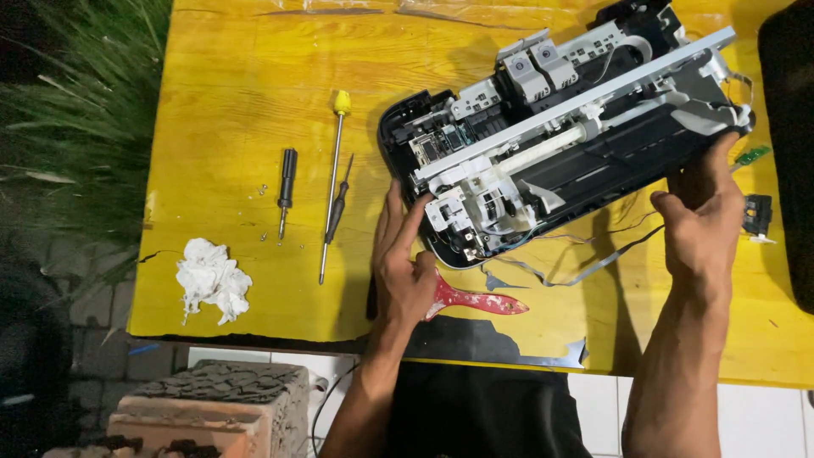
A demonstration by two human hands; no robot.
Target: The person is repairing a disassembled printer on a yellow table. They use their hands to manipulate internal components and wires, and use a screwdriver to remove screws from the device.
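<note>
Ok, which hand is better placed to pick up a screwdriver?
Left, probably. The left hand rests at the printer's near corner beside the screwdrivers; the right hand grips the far end.

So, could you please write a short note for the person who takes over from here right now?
Left hand: fingers on the white parts at the near left end of the opened printer.
Right hand: grips the printer's right end.
Printer: cover already off, insides bare, loose wires hanging in front.
Long yellow-tipped screwdriver, two small black screwdrivers and small screws lie to the left on the yellow table, beside a crumpled tissue.
Left: inner parts still in place.
</note>
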